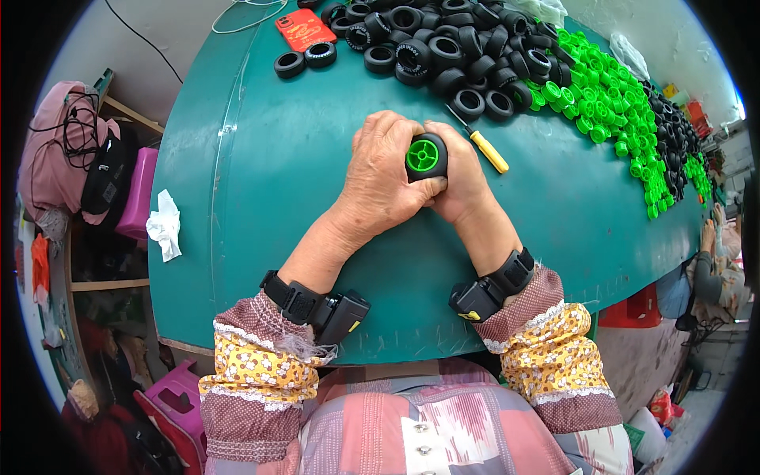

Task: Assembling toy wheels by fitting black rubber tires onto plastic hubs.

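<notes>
Teal table [237, 198] before a pale wall [182, 47], wooden shelf [107, 283] left

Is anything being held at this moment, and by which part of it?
Yes: a small black tyre with a green hub. The left hand and right hand clasp it together around its black outer rim, hub face up.

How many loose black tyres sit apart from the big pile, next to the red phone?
2. One tyre lies left of the other tyre, both just below the red phone. More may be hidden in the pile.
</notes>
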`<state>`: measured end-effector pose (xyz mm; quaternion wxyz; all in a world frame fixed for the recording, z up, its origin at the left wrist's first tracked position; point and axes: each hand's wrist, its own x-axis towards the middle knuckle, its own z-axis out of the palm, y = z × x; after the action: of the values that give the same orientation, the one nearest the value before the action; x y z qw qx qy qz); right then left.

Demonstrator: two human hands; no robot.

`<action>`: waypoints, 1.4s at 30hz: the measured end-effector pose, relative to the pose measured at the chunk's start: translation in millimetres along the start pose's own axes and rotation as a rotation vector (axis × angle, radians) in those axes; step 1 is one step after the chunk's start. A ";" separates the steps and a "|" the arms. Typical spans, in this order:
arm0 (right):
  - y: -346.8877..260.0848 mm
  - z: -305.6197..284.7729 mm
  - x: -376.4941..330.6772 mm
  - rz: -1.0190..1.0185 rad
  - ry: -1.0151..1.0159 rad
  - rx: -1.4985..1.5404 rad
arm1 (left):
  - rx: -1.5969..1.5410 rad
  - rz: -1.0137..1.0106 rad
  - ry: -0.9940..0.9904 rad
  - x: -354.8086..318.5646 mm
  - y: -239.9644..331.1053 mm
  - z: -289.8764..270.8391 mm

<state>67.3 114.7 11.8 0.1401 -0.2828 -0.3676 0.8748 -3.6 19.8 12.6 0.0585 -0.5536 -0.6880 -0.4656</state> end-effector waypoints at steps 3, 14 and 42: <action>1.0 -2.1 1.4 -0.048 -0.069 0.003 | 0.019 0.016 -0.002 0.9 4.4 -1.8; 0.1 -3.7 3.8 -0.005 -0.119 0.002 | 0.047 0.011 0.033 -3.6 -6.3 2.5; 10.8 -5.3 12.1 -0.372 -0.002 -0.461 | 0.022 0.012 0.044 -3.7 -4.0 -0.3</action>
<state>60.3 115.8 -3.8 0.2297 -0.2342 -0.6021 0.7280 -5.6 17.2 8.3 0.0826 -0.5466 -0.6884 -0.4696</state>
